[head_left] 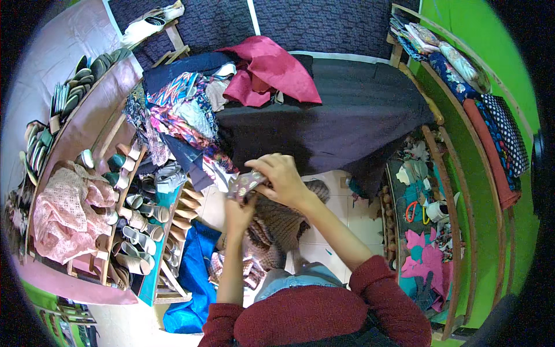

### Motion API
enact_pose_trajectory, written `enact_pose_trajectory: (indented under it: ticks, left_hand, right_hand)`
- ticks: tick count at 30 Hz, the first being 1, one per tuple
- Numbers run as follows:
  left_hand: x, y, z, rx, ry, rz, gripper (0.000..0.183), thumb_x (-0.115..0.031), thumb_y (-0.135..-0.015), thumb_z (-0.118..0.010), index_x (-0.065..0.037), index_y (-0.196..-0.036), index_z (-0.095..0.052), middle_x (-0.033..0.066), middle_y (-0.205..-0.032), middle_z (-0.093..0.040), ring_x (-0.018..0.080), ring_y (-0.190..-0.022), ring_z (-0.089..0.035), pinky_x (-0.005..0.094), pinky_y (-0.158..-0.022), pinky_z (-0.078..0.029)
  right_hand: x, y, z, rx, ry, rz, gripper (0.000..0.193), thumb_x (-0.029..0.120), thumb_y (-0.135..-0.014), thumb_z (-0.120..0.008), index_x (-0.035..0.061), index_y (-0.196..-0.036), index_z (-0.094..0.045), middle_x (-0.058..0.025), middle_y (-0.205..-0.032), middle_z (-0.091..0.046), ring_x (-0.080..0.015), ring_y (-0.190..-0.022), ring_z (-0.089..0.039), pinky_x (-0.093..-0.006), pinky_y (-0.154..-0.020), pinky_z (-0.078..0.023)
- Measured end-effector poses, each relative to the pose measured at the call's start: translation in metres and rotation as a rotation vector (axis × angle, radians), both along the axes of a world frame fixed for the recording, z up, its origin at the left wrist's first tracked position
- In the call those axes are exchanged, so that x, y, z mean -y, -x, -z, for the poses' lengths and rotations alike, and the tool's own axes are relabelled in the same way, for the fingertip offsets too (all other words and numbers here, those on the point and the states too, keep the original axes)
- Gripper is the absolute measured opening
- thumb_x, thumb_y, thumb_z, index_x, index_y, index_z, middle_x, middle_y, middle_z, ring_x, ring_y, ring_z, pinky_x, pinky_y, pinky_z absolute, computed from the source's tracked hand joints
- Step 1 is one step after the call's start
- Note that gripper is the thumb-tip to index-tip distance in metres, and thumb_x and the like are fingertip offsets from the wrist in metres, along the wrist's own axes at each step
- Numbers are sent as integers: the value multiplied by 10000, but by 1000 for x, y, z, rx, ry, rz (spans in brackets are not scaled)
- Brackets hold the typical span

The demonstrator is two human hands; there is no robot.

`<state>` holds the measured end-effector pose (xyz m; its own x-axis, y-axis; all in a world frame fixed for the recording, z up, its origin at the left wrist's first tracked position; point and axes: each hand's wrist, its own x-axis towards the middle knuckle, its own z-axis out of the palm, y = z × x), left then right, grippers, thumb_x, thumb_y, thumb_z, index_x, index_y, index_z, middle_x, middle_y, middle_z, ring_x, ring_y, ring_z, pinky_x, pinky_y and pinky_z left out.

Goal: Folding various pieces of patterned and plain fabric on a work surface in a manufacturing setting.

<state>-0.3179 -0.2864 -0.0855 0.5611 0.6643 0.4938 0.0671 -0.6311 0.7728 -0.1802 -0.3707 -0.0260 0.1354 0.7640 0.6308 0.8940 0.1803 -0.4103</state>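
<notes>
Both my hands meet in front of me, over the floor before the dark-covered table [347, 110]. Between them is a small mauve-brown piece [245, 183] with pale spots, seemingly folded cloth; its exact kind is unclear. My left hand [240, 211] is closed on its lower end from below. From the right, my right hand [280, 178] grips its upper edge with bent fingers and thumb. Below them a brown knitted cloth [272, 222] is spread, partly hidden by my forearms. Beside the piece, the end of a colourful patterned cloth [218, 162] hangs off the table.
A pile of mixed clothes [182, 110] and a crimson cloth [280, 72] lie on the table. Wooden racks of shoes [139, 231] stand at left, with a pink lace cloth [72, 211] over them. Folded fabrics [491, 144] fill the right shelf. A blue sheet [196, 277] lies near my left.
</notes>
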Motion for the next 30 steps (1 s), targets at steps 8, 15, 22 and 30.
enact_pose_trajectory:
  ticks: [8, 15, 22, 30]
  left_hand:
    - [2, 21, -36, 239, 387, -141, 282, -32, -737, -632, 3, -1004, -547, 60, -933, -588, 174, -852, -544, 289, -779, -422]
    - [-79, 81, -33, 10, 155, -119, 287, -133, -717, -702, -25, -959, -593, 30, -865, -623, 129, -750, -570, 267, -685, -445]
    - [-121, 117, -14, -196, 244, -214, 365, -85, -729, -653, -18, -1075, -556, 61, -987, -610, 177, -880, -564, 303, -780, -430]
    - [-62, 87, -23, 752, 1023, -170, 399, -248, -732, -536, -52, -1079, -529, 87, -993, -577, 231, -921, -544, 346, -826, -436]
  right_hand:
    - [63, 47, 193, -518, 140, 339, 721, 316, -614, -730, 96, -1226, -420, -168, -1236, -439, -331, -1143, -422, -444, -892, -361]
    - [57, -70, 161, -1007, 233, 341, 343, -71, -692, -402, 10, -950, -614, -107, -772, -614, -154, -699, -576, -304, -627, -444]
    - [64, -137, 39, -438, -62, 439, 140, 138, -748, -610, 12, -808, -614, -118, -779, -618, -252, -732, -599, -305, -669, -451]
    - [3, -67, 182, -1091, -214, 713, 635, 473, -846, -468, 188, -1357, -221, -115, -1256, -433, -303, -1167, -394, -487, -1008, -232]
